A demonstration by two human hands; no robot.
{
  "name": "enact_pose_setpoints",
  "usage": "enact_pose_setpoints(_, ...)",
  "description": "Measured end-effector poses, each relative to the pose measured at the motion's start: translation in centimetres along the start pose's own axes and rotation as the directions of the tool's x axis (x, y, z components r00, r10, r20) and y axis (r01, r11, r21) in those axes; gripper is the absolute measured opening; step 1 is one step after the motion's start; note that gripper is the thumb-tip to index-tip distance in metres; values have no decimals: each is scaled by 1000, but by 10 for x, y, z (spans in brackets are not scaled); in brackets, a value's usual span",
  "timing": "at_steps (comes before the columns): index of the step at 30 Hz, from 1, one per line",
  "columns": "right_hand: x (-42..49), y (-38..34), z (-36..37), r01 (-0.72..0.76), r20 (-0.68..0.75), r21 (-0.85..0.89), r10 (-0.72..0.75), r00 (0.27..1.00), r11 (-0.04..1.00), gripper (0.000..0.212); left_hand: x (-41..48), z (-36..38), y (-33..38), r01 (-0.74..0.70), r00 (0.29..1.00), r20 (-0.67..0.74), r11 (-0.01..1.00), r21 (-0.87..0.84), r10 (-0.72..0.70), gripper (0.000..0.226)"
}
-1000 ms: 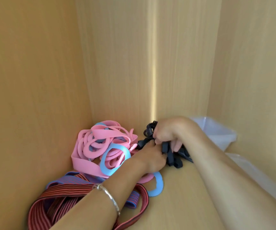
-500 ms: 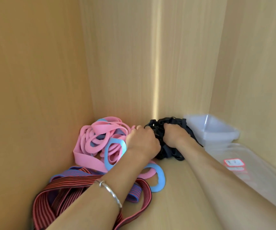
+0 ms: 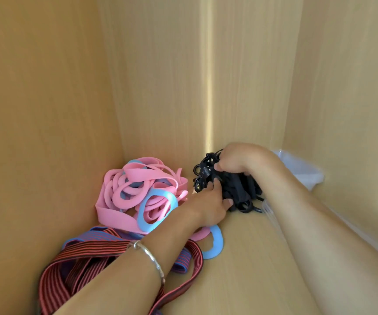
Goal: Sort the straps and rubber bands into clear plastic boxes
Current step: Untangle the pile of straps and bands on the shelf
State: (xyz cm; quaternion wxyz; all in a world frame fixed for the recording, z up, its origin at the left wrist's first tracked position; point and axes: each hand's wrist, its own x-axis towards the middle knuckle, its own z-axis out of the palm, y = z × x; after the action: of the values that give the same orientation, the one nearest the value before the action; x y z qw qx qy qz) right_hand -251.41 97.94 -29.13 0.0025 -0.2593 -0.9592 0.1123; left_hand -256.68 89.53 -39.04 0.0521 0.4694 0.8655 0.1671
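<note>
At the near left corner of the shelf (image 3: pixel 240 276) lies a heap of red-and-black striped straps (image 3: pixel 88 260), with some purple-and-red striped ones mixed in, and the left forearm passes over them wearing a silver bracelet (image 3: pixel 151 258). Just beyond, a light blue rubber band (image 3: pixel 215 245) lies flat on the shelf floor, partly under the left wrist. Farther in along the left wall sits a tangled pile of pink rubber bands (image 3: pixel 129 192) with more blue loops threaded through it, reaching nearly to the back left corner. The left hand (image 3: pixel 208 205) reaches forward from that pile to the bundle of black straps (image 3: pixel 235 189), thumb on its near side and fingers tucked at its lower edge, so it pinches the bundle. The right hand (image 3: pixel 240 158) comes over from the right with its fingers curled down around the top of the same bundle, gripping it. The black straps, with their black plastic clips and rings, sit near the middle of the back wall, seemingly lifted slightly at the top. In the back right corner stands a clear plastic box (image 3: pixel 301 171), partly hidden behind the right arm, and a ribbed clear edge of another box (image 3: pixel 268 211) shows just beside the right forearm.
</note>
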Motion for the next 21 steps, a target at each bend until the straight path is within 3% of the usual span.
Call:
enact_pose_setpoints(3,-10,-7,-16,10,-6,-18,-10,1000,1000,31,2,-1,-3,35,996,-75,999,-39,-38,55)
enact_pose_setpoints(6,-15,-8,-8,-23,185,50,13,983,998,27,7,3,-9,34,990,-136,999,-42,-39,48)
enact_pose_setpoints(9,-10,-8,11,-24,317,-31,33,948,999,26,12,7,-16,12,989,-148,998,-62,-21,33)
enact_pose_setpoints(13,-6,-11,17,31,269,-120,3,963,992,24,13,8,-18,-2,985,-170,997,-78,-11,30)
enact_pose_setpoints(16,-6,-9,19,43,252,-103,-16,968,994,23,12,7,-17,-1,987,-158,995,-97,-14,37)
enact_pose_setpoints(21,-13,-9,19,45,238,-32,-36,971,998,26,-4,-11,-4,-31,984,-176,972,-234,-11,26)
